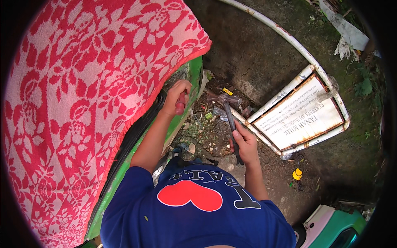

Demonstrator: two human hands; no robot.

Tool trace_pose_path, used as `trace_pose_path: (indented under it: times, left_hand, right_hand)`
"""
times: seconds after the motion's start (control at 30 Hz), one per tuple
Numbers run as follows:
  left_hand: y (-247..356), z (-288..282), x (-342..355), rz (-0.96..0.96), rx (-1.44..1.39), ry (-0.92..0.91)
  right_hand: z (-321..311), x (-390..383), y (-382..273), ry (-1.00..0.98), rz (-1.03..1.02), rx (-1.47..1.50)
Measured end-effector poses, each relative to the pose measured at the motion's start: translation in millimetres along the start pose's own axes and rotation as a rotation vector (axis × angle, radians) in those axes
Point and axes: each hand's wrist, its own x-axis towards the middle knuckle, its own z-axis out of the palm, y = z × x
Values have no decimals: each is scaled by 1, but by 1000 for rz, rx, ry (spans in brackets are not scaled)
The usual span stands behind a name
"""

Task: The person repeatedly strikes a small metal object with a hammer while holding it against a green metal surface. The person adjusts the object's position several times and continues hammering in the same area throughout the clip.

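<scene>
My right hand [246, 144] is wrapped round the dark handle of a hammer [230, 118]. The hammer's head points away from me, over the littered ground. To the left, my left hand [177, 97] is closed around an object with a rounded reddish end [180, 108]; its other end is hidden by the fingers. This hand is against or just above the edge of a green panel [194, 76], whose surface looks worn. A red and pink floral blanket [99, 82] with an orange hem covers much of the green body.
A rusty white sign [300, 113] in a bent white pipe frame [285, 35] leans at the right by a mossy wall [248, 49]. Debris litters the soil below my hands. A yellow object [297, 174] lies lower right, near a green and white vehicle [331, 227].
</scene>
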Motion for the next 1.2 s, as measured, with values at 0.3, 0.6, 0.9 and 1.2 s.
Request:
trace_pose_path:
  times: [0.3,0.6,0.9,1.2]
  left_hand:
    - [19,3,15,-15,302,-147]
    - [8,36,42,137,300,-257]
    - [5,49,64,83,331,-354]
    - [-12,63,75,108,318,-333]
  right_hand:
    - [-2,1,1,6,-9,26]
    - [-19,-1,11,131,-3,131]
    - [-37,3,14,270,-58,218]
    - [-55,22,24,343,-39,262]
